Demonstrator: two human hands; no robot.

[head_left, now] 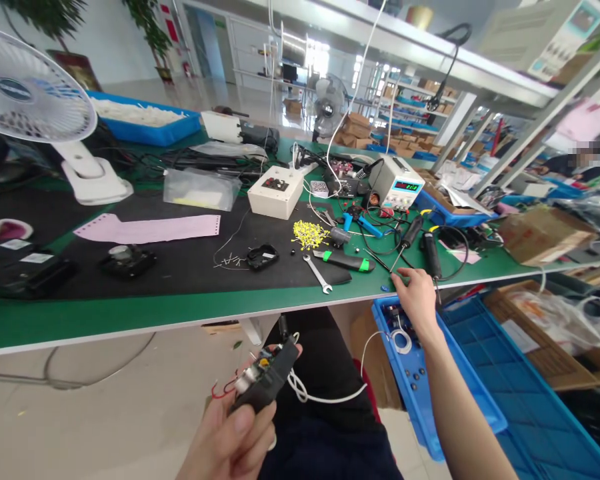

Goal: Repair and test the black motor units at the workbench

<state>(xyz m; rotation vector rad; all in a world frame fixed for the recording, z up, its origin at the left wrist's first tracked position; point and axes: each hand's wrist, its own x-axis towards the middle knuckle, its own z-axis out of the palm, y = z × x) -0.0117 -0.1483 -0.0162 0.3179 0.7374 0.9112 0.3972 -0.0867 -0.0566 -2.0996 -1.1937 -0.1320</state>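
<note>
Device (267,373) in left hand (230,437), right hand (416,293) apart.

The black part (267,377) is matt plastic with a bit of shiny metal on it, and its white wire (325,399) looks smooth. The table (180,310) has a smooth green top with a dull black mat (190,263) on it. The wrench (318,273) is shiny metal. The pink sheet (150,229) is thin paper. The blue bin (480,397) is smooth plastic, and the box (540,233) is rough brown cardboard.

Fan (30,93), wrench (318,273), pwr supply (397,183)
</note>
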